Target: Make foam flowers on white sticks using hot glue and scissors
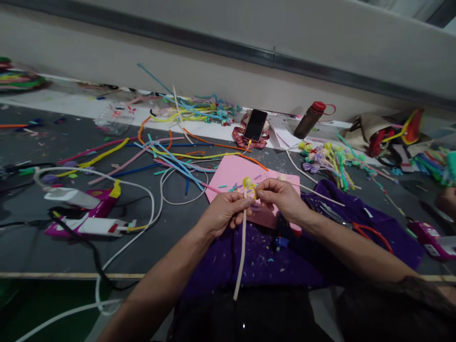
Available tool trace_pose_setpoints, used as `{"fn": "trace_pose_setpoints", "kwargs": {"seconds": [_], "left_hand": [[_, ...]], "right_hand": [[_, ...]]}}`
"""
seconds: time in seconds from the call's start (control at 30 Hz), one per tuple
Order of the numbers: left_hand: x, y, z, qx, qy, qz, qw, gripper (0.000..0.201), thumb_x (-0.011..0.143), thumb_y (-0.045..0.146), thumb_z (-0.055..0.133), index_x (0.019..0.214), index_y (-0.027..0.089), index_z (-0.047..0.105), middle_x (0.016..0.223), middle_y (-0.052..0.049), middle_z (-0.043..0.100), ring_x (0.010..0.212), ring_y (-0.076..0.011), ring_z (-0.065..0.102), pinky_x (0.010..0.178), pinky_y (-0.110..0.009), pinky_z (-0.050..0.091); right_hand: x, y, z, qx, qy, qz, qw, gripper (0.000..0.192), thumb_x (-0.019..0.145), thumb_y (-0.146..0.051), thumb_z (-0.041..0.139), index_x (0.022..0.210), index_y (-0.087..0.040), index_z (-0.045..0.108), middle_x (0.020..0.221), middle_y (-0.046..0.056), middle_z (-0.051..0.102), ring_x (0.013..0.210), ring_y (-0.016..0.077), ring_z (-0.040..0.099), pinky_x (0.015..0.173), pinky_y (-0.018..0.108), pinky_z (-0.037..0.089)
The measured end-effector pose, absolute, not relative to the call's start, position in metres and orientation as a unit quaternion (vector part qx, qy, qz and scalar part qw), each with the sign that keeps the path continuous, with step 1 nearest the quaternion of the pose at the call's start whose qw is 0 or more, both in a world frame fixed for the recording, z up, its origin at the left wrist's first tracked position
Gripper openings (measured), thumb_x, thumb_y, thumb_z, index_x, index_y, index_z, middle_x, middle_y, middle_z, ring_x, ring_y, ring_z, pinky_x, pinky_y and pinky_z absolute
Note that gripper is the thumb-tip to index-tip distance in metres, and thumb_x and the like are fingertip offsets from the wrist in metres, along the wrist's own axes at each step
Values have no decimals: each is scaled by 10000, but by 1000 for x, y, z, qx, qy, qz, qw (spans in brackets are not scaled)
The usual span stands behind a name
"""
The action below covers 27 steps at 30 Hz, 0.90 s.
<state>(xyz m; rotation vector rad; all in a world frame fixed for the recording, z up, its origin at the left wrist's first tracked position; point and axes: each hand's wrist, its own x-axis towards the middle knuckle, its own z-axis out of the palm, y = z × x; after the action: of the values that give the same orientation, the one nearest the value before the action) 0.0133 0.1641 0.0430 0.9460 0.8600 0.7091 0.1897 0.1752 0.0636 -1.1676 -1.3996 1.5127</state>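
My left hand (231, 211) pinches a cream pipe cleaner (241, 254), whose long end hangs down over the purple cloth (221, 261). At its upper end sits a small yellow piece (247, 183), fuzzy and flower-like. My right hand (280, 197) is closed at the right side of that yellow piece, thumb and forefinger together; what lies between those fingertips is hidden. Both hands are over a pink sheet (228, 171) strewn with short purple and teal clippings. Beside my right forearm lie scissors with orange handles (374, 232).
Loose coloured pipe cleaners (181, 161) spread to the left, near a magenta power strip (85, 213) with white cables. A phone (255, 124), a dark bottle with a red cap (310, 118) and a bundle of fuzzy flowers (329, 164) stand or lie behind. Another person's hand (447, 202) shows far right.
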Motion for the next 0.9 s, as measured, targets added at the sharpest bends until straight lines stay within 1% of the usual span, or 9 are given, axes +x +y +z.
{"fn": "trace_pose_setpoints", "kwargs": {"seconds": [0.2,0.37,0.5,0.6,0.73,0.83,0.9], "left_hand": [[13,163,42,440,390,331,738,323,701,423,630,653,107,583,458,25,527,297,-18,365,285,-128,252],[13,164,40,451,391,342,726,298,694,402,642,666,111,583,463,29,539,298,-21,379,290,-133,250],[13,164,39,462,400,350,710,292,701,392,637,654,112,573,488,26,551,316,-17,392,306,-125,277],[14,164,40,459,404,349,710,274,694,366,648,641,111,564,508,21,561,324,-15,397,309,-121,286],[15,163,43,452,397,342,722,231,678,321,666,653,113,568,570,6,598,338,-18,422,306,-122,298],[15,162,44,450,396,347,722,223,677,322,667,681,117,579,595,3,613,344,-21,432,308,-127,305],[15,162,44,449,398,351,719,233,675,333,669,681,119,578,585,5,613,340,-20,429,309,-128,304]], "right_hand": [[186,177,65,-473,-530,607,356,210,683,-332,655,743,-146,578,531,-51,514,420,46,417,381,164,271],[183,173,67,-462,-547,609,342,216,697,-340,647,701,-135,578,525,-49,509,427,41,402,402,169,272],[186,173,66,-457,-553,621,316,237,704,-358,646,714,-128,591,517,-54,502,427,39,398,410,168,263],[190,174,64,-440,-526,670,284,237,701,-353,657,730,-125,598,547,-51,529,411,26,397,395,162,240],[195,178,63,-412,-462,746,245,240,692,-346,667,724,-115,607,637,-14,602,391,21,410,356,159,219],[198,182,63,-407,-445,758,249,225,683,-326,679,716,-115,606,639,-2,620,379,25,415,334,157,197],[199,184,63,-409,-447,754,254,219,672,-311,693,690,-117,593,607,-12,606,370,22,403,325,154,179]]}}
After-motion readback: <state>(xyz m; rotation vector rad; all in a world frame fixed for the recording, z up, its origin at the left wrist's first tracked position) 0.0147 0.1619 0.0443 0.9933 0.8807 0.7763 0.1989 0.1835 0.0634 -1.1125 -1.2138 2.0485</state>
